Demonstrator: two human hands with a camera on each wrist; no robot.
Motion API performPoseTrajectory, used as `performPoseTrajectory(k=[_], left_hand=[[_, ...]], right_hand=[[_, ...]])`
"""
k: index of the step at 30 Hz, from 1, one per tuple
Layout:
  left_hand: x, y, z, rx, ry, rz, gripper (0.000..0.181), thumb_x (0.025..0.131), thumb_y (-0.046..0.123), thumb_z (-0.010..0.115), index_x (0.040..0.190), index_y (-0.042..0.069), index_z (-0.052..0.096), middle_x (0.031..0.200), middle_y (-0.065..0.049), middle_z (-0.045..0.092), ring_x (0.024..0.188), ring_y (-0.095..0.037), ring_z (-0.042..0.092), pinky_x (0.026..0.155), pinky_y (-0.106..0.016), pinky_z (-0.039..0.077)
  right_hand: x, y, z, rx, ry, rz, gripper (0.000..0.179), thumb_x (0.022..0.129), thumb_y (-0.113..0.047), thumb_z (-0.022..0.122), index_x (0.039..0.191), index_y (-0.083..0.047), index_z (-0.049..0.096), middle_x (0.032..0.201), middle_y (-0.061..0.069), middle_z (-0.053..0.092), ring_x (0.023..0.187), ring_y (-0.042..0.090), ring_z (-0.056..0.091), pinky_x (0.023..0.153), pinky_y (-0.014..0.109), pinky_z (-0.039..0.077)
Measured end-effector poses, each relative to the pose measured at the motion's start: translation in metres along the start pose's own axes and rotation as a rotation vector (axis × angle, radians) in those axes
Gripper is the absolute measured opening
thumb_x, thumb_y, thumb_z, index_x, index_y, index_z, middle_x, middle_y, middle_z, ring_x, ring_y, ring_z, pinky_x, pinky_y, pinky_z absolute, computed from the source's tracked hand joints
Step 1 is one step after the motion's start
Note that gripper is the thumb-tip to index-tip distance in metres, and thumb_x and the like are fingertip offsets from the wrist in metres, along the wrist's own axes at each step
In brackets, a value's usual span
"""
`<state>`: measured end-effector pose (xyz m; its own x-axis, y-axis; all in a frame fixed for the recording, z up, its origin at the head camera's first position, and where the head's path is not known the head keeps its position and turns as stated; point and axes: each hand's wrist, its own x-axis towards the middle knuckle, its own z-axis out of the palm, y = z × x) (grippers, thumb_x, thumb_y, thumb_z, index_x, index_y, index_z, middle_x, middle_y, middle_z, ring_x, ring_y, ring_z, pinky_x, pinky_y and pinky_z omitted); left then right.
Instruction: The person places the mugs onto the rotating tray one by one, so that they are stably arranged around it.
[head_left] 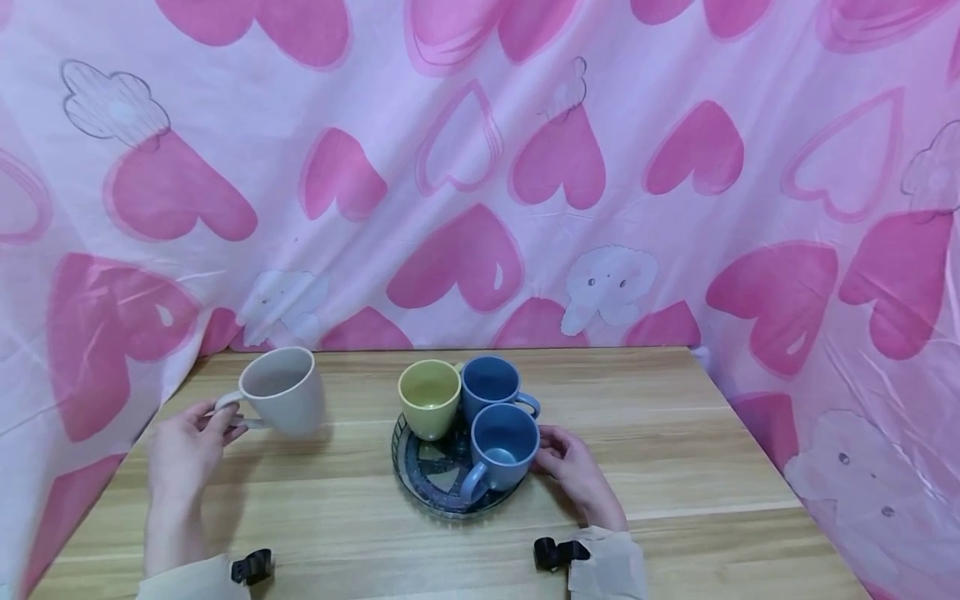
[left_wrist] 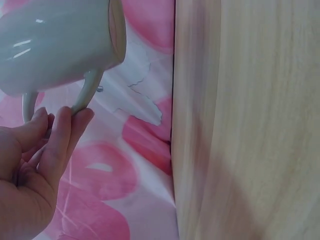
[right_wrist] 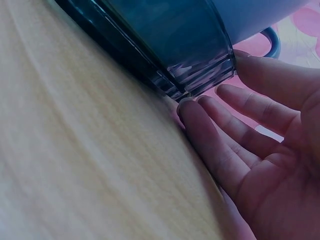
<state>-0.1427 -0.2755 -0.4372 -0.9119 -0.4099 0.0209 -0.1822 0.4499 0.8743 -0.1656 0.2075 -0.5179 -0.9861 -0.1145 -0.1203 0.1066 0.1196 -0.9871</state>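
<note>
A pale grey mug is raised above the table at the left, tilted with its mouth up. My left hand pinches its handle between thumb and fingertips. On the round dark glass tray stand a yellow-green mug, a blue mug behind and a second blue mug in front, its handle toward me. At the tray's right edge, my right hand holds the rim, thumb against its side and fingertips at the bottom edge, as the right wrist view shows.
The wooden table carries all of this. A pink cloth printed with hearts hangs behind it and along both sides. Dark clips sit by both sleeves.
</note>
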Motion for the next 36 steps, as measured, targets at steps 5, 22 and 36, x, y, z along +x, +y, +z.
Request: performPoseTrajectory(k=[5,22,36], left_hand=[[-0.01,0.002,0.006,-0.025,-0.009,0.048,0.042,0.103,0.019,0.051,0.129,-0.015,0.052,0.092,-0.021,0.071,0.065,0.008,0.063,0.063,-0.009,0.052],[-0.04,0.013,0.044,-0.287,-0.109,0.099,0.034,0.1,0.004,0.054,0.123,-0.02,0.053,0.096,-0.02,0.07,0.074,0.003,0.066,0.072,-0.021,0.056],[-0.056,0.022,0.063,-0.301,-0.188,0.115,0.027,0.099,0.001,0.055,0.118,-0.018,0.058,0.102,-0.027,0.067,0.08,-0.004,0.067,0.075,-0.023,0.057]], right_hand=[[0.003,0.0,0.001,-0.003,-0.004,-0.003,0.037,0.095,-0.001,0.06,0.131,0.001,0.055,0.113,0.014,0.063,0.1,0.026,0.063,0.086,0.037,0.056],[0.0,0.002,-0.003,0.008,0.026,0.018,0.035,0.094,-0.001,0.063,0.128,0.0,0.058,0.112,0.015,0.064,0.098,0.026,0.063,0.083,0.035,0.057],[0.004,0.003,-0.001,0.001,0.027,0.024,0.034,0.094,0.0,0.061,0.128,0.0,0.058,0.111,0.014,0.064,0.099,0.025,0.063,0.085,0.036,0.056]])
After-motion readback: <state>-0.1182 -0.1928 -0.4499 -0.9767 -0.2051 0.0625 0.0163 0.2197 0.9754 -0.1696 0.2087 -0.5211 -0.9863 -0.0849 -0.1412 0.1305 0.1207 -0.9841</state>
